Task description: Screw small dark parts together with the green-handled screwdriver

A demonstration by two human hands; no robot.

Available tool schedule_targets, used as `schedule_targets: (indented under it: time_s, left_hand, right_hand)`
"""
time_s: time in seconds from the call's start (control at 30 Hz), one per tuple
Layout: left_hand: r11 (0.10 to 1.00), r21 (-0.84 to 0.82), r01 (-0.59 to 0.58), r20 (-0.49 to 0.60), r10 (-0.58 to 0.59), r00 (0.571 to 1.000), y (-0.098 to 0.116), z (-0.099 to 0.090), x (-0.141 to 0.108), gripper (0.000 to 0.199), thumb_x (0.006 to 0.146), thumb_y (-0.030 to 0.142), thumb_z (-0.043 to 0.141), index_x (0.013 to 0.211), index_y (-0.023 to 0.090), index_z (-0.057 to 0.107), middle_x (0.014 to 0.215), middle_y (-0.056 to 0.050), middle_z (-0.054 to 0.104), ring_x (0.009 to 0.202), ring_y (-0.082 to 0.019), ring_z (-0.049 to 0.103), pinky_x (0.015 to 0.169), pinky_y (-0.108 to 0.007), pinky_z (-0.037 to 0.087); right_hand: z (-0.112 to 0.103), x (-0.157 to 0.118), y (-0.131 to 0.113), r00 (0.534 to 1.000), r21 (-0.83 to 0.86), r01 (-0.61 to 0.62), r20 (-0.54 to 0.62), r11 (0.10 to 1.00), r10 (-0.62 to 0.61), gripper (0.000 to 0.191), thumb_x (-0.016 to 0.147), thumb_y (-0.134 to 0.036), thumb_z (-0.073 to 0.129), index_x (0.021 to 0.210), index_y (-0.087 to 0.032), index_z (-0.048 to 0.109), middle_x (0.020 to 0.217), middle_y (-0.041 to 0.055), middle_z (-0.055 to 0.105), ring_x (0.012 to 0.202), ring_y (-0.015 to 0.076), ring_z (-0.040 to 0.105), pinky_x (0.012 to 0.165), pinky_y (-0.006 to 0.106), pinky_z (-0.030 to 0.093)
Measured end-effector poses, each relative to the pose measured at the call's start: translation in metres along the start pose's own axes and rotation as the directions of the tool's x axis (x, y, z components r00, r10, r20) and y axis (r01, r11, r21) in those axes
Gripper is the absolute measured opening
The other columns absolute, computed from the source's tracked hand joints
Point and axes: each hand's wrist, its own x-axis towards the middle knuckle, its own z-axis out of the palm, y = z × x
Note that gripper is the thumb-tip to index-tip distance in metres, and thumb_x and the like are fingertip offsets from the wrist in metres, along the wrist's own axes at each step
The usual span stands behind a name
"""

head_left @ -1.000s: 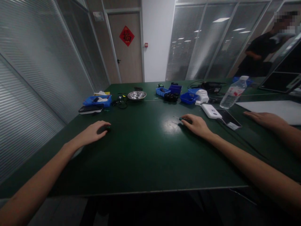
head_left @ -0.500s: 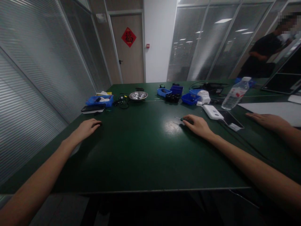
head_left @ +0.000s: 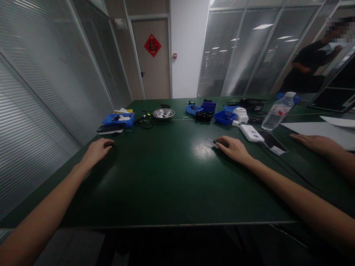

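My right hand (head_left: 232, 147) rests on the green table (head_left: 161, 177), its fingers closed round the dark handle of a small screwdriver (head_left: 210, 140), whose thin shaft points left. Over the table's left side, my left hand (head_left: 99, 148) has its fingers curled, with something small and dark at the fingertips that I cannot make out. Beyond my left hand lie a black flat device (head_left: 111, 128) and a blue tray (head_left: 118, 119) with white and yellow items. A white power bank (head_left: 251, 133) lies beyond my right hand.
Further back stand a metal bowl (head_left: 163, 114), blue bins (head_left: 224, 117), black coiled items (head_left: 204, 116) and a water bottle (head_left: 278, 111). Another person's hand (head_left: 316, 142) rests at the right, by white sheets (head_left: 321, 131). A person (head_left: 307, 66) stands at the back right.
My left hand has drawn slightly left, its fingers more curled. My right hand has stayed in place with the screwdriver. A white sheet at the right has lifted or shifted.
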Motion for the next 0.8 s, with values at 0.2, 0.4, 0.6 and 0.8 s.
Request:
schedule_targets:
  time_s: [0.2, 0.4, 0.6, 0.8]
  left_hand:
    - [1.0, 0.025, 0.016, -0.028, -0.015, 1.0, -0.0038, -0.0018, -0.0009, 0.045, 0.089, 0.044, 0.051, 0.119, 0.021, 0.076, 0.127, -0.013, 0.07, 0.113, -0.034, 0.066, 0.102, -0.047, 0.051]
    - [1.0, 0.005, 0.01, -0.044, -0.01, 0.999, 0.0011, -0.0062, -0.0039, 0.046, 0.089, 0.042, 0.052, 0.117, 0.016, 0.077, 0.126, -0.018, 0.067, 0.112, -0.036, 0.066, 0.1, -0.047, 0.051]
    - [1.0, 0.019, 0.025, -0.014, -0.025, 1.0, -0.0005, -0.0048, 0.0016, 0.045, 0.085, 0.043, 0.053, 0.113, 0.017, 0.078, 0.123, -0.016, 0.071, 0.107, -0.034, 0.069, 0.096, -0.044, 0.054]
    - [0.998, 0.065, 0.028, 0.007, -0.029, 1.0, -0.0042, -0.0037, 0.0007, 0.048, 0.09, 0.039, 0.05, 0.123, 0.016, 0.075, 0.126, -0.013, 0.071, 0.105, -0.03, 0.069, 0.095, -0.039, 0.054]
  right_hand:
    - [-0.0012, -0.0012, -0.0021, 1.0, 0.018, 0.003, -0.004, 1.0, -0.003, 0.035, 0.097, -0.047, 0.058, 0.12, -0.024, 0.071, 0.114, 0.0089, 0.075, 0.098, 0.0286, 0.071, 0.085, 0.041, 0.055]
    - [-0.0024, -0.0017, -0.0025, 1.0, -0.002, 0.005, 0.02, 1.0, -0.005, 0.036, 0.099, -0.049, 0.056, 0.119, -0.023, 0.07, 0.114, 0.0089, 0.075, 0.098, 0.0281, 0.071, 0.082, 0.041, 0.055]
    - [0.0008, -0.0004, 0.0015, 1.0, -0.007, -0.003, 0.012, 1.0, 0.003, 0.036, 0.099, -0.049, 0.056, 0.119, -0.023, 0.07, 0.113, 0.0087, 0.075, 0.097, 0.0279, 0.071, 0.084, 0.041, 0.056]
    - [0.0011, -0.0011, 0.0018, 1.0, -0.009, 0.006, 0.005, 1.0, -0.006, 0.036, 0.098, -0.05, 0.057, 0.118, -0.024, 0.071, 0.113, 0.0085, 0.075, 0.097, 0.028, 0.071, 0.082, 0.04, 0.055]
